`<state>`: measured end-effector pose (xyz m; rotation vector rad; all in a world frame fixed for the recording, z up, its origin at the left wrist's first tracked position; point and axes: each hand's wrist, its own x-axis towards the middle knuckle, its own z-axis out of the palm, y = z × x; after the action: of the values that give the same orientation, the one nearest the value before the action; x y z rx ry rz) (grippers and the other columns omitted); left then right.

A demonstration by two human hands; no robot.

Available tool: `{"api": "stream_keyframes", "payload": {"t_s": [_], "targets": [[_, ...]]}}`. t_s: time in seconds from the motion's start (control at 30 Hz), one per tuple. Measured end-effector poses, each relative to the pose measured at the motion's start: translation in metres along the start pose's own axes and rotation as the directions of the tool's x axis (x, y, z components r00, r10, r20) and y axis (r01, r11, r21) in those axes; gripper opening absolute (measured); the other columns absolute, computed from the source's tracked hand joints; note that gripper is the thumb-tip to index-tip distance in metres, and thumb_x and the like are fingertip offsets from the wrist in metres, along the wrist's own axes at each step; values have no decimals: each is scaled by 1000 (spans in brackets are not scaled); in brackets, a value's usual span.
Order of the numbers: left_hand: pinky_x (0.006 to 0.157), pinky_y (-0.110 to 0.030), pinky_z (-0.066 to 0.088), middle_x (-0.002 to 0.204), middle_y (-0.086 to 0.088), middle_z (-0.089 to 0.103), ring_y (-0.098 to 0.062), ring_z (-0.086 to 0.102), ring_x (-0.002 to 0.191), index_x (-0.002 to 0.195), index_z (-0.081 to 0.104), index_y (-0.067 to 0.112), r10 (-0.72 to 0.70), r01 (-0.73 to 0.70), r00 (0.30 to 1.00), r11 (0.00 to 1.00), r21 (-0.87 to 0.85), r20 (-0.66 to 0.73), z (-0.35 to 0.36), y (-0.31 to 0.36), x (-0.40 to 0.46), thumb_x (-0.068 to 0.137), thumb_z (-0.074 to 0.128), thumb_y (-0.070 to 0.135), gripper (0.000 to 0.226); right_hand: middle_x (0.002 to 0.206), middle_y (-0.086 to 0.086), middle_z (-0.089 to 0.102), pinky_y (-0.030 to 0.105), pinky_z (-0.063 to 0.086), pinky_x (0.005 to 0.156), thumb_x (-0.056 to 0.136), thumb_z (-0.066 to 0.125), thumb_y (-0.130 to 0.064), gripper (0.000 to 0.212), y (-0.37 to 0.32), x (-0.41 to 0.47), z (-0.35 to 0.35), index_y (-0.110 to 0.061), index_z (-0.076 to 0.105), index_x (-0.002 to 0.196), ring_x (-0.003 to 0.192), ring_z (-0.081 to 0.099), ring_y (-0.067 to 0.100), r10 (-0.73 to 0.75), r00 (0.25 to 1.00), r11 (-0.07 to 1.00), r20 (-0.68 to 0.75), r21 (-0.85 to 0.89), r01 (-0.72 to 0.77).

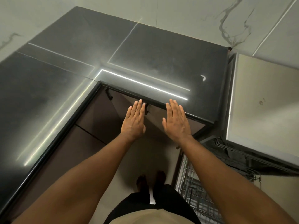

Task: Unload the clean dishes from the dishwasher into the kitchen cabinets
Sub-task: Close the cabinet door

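Both hands held flat and empty over the corner of a dark polished stone countertop (145, 50).

The left hand (134, 120) and right hand (176, 122) stretch forward palm down, fingers straight and together, gripping nothing; the right fingertips (172, 102) overlap the counter's black edge. Brown lower cabinet doors (100, 113) with black handles sit beneath. The open dishwasher's grey wire rack (202, 199) lies at lower right, below its steel top (262, 101); no dishes can be made out in it.

Glossy dark grey countertop (153, 50), white grey-veined wall tiles (202, 15), brown cabinet doors (97, 113), grey dishwasher rack (195, 194)
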<state>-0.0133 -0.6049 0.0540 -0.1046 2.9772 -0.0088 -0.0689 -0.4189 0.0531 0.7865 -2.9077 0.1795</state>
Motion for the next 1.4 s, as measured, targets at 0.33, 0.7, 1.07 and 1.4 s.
{"api": "stream_keyframes", "payload": {"t_s": [0.33,0.7,1.07,1.4], "targets": [[122,-39,-11,161,-9,-24,-22,-23,148,155,-12,9,-72,63,990,995,-72,-124,-38,3,-52,97,42,36,84,153,23,34,45,19,120,86,64,-28,71,-12,-21,-44,0,37,145,145,29,35,-60,991,998,-118,16,62],[122,-38,-12,162,-9,-20,-21,-21,149,155,-11,9,-218,213,929,976,-49,-300,-93,-2,-152,95,44,35,85,151,23,36,47,25,119,84,61,-26,66,-55,-60,-112,1,42,142,143,32,36,-199,938,972,-285,68,227],[120,-37,-15,161,-10,-22,-23,-23,148,154,-11,7,-244,273,839,962,-11,-486,-181,-40,-186,93,46,33,87,157,19,27,41,11,122,90,58,-29,70,-108,-31,-203,-1,31,148,148,20,31,-299,842,933,-450,47,356],[120,-39,-11,163,-14,-9,-27,-12,151,156,3,5,-197,381,688,917,117,-698,-273,-89,-210,83,56,24,92,156,22,30,44,20,120,90,59,-28,68,-164,6,-283,1,36,146,146,26,34,-323,713,920,-622,-29,391]]}}
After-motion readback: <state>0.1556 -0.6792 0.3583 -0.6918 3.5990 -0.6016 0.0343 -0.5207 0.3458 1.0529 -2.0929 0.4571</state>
